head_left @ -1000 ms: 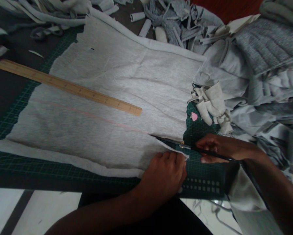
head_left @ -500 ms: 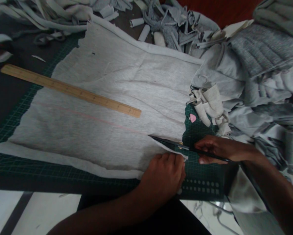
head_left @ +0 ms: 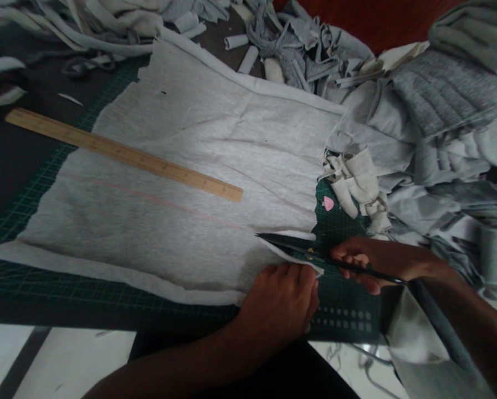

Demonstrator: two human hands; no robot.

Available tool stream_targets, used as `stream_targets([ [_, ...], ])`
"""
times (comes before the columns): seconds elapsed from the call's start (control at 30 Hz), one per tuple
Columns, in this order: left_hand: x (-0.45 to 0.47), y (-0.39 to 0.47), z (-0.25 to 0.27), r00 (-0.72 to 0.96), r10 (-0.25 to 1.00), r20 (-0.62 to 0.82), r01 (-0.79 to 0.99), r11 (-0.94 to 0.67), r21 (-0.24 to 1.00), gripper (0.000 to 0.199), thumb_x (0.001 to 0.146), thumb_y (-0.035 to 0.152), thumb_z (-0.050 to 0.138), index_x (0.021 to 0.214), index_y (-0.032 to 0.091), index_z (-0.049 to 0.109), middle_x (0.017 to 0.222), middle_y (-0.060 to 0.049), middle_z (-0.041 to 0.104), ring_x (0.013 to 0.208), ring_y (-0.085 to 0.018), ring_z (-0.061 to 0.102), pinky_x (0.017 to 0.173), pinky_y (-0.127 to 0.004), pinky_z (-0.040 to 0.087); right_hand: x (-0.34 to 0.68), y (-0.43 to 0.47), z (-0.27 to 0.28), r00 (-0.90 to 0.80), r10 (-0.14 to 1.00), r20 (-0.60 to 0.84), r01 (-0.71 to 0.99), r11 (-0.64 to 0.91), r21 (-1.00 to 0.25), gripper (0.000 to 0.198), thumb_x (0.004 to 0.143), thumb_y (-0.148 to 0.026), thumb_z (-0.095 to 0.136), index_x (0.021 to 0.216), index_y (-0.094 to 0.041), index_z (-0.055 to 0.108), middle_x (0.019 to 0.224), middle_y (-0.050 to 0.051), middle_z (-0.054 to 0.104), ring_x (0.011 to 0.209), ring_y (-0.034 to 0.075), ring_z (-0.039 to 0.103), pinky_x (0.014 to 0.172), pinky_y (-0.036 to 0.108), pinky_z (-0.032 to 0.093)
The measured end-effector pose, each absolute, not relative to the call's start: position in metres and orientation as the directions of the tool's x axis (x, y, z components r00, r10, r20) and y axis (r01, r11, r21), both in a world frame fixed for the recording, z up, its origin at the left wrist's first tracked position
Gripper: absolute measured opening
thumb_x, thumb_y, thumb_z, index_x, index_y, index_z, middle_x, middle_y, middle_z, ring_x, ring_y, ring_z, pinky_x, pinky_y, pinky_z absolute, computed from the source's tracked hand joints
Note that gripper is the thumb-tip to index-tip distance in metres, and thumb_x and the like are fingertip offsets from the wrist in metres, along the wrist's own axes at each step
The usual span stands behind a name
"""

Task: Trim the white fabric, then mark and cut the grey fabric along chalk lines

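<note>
Gripping the handles of black scissors (head_left: 283, 243), the right hand (head_left: 356, 261) has its fingers curled around them near the right edge of the tabletop (head_left: 7, 160). The blades sit in a slit in the grey fabric (head_left: 182, 133), entering from its right side, their tips by the end of a thin red line (head_left: 169, 204) drawn across the cloth. The left hand (head_left: 279, 302), fingers folded together, clasps the fabric's near right corner beside the slit, close to the near edge; its thumb is mostly hidden.

The fabric lies spread over a green cutting mat (head_left: 348, 302), which carries printed grid lines and, towards its near right corner, rows of pale marks. A wooden ruler (head_left: 127, 156) slants across the fabric, its far end over the mat's left edge; its markings are too faint to read. A small pink piece (head_left: 328, 203) lies on the mat beside cream scraps (head_left: 360, 177). Grey cloths (head_left: 447, 94) heap along the right edge.
</note>
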State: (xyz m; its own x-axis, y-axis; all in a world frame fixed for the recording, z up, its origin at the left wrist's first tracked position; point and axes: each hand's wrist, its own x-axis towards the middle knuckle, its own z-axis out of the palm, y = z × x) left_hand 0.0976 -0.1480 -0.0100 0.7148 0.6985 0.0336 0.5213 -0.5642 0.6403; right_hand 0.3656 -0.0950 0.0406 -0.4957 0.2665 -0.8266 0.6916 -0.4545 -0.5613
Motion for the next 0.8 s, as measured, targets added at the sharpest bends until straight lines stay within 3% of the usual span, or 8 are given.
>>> stream_targets([
  [0.23,0.097,-0.149,-0.009,0.743,0.669,0.019,0.496,-0.569,0.656,0.015,0.108,0.023,0.043,0.102,0.020,0.056,0.091,-0.004,0.073,0.082,-0.025,0.073,0.071,-0.037,0.059,0.354,-0.100,0.041,-0.480,0.305,-0.822,0.665,-0.485,-0.568,0.031,0.081,-0.049,0.072,0.086,-0.020,0.059,0.057,-0.006,0.056,0.048,0.009,0.041,0.046,0.021,0.029],
  [0.43,0.097,-0.149,-0.009,0.742,0.670,0.020,0.482,-0.553,0.680,0.016,0.108,0.023,0.042,0.104,0.020,0.057,0.092,-0.005,0.074,0.082,-0.026,0.074,0.070,-0.040,0.060,0.346,-0.098,0.040,-0.489,0.350,-0.799,0.681,-0.419,-0.601,0.031,0.078,-0.046,0.075,0.085,-0.019,0.060,0.060,-0.005,0.056,0.052,0.009,0.044,0.046,0.019,0.032],
  [0.8,0.093,-0.148,-0.008,0.747,0.660,0.076,0.412,-0.551,0.726,0.023,0.110,0.025,0.037,0.104,0.019,0.059,0.089,-0.004,0.073,0.081,-0.025,0.074,0.069,-0.039,0.060,0.330,-0.093,0.045,-0.535,0.370,-0.760,0.663,-0.374,-0.648,0.046,0.079,-0.060,0.079,0.083,-0.021,0.057,0.065,-0.006,0.055,0.059,0.010,0.046,0.053,0.022,0.034],
])
